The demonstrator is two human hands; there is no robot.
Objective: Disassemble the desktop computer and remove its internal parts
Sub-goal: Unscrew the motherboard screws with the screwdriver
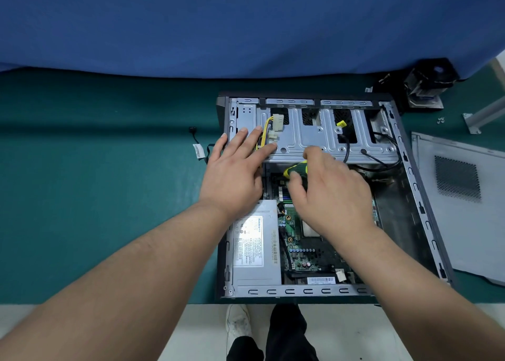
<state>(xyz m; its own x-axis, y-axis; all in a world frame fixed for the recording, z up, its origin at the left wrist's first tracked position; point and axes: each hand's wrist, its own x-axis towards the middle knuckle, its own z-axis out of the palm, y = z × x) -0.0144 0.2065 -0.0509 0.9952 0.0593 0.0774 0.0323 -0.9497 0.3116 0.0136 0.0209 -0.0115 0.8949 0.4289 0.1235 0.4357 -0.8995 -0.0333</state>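
An open desktop case (426, 218) lies on its side on the green table. Across its far half spans a grey metal drive cage (308, 134), with white connectors on yellow wires (274, 131) at its left. My left hand (237, 169) lies flat with straight fingers on the cage's left end. My right hand (328, 194) grips a green and yellow screwdriver (296, 168) just below the cage's near edge; its tip is hidden. Nearer me sit the silver power supply (255, 248) and the green motherboard (297, 240), partly covered by my right hand.
The removed grey side panel (464, 207) lies right of the case. A heatsink with fan (426, 87) and small screws (440, 120) sit at the far right, next to a metal bracket (481, 117). A loose black cable (200, 147) lies left of the case. Blue cloth (218, 27) backs the table.
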